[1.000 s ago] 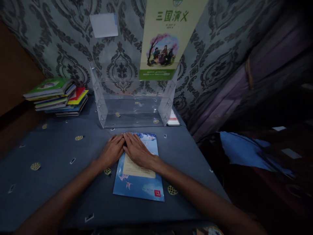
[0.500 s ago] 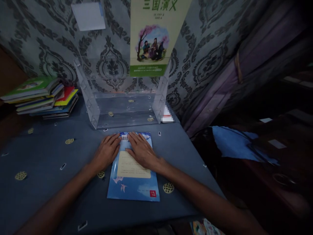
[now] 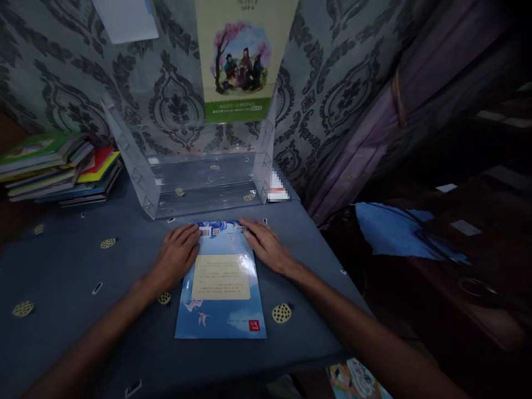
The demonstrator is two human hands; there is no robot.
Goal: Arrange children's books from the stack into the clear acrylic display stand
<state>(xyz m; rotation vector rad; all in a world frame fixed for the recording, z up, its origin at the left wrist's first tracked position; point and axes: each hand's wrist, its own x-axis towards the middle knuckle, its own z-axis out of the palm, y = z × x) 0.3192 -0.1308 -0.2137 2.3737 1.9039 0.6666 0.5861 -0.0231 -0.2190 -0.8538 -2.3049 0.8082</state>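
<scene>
A blue book (image 3: 220, 282) lies flat on the bench (image 3: 75, 310), back cover up, with a pale text panel in its middle and a barcode near its far edge. Its near edge stops short of the front edge of the bench, and its far edge lies just before the open front of a clear acrylic rack (image 3: 199, 177).

The left hand (image 3: 174, 257) lies palm down on the far left corner of the book, fingers spread flat and gripping nothing, with part of the hand over the edge onto the cloth. The right hand (image 3: 268, 249) lies flat at the far right corner, its fingertips on the book's far edge and the palm mostly on the bench beside it; its fingers are loosely spread and close on nothing. The middle of the cover between the two hands is bare.

To the left of the book the blue patterned cloth runs wide and open as far as a stack of books (image 3: 58, 169) near the wall. To the right there is only a narrow strip of bench before its right edge, beyond which the room falls dark, with a blue cloth (image 3: 394, 233) on something lower down.

The rack stands against the patterned wall, its lowest level holding nothing, while a green-and-cream book (image 3: 243, 61) stands upright at its upper right. A white sheet (image 3: 124, 19) is fixed on the wall at upper left.
</scene>
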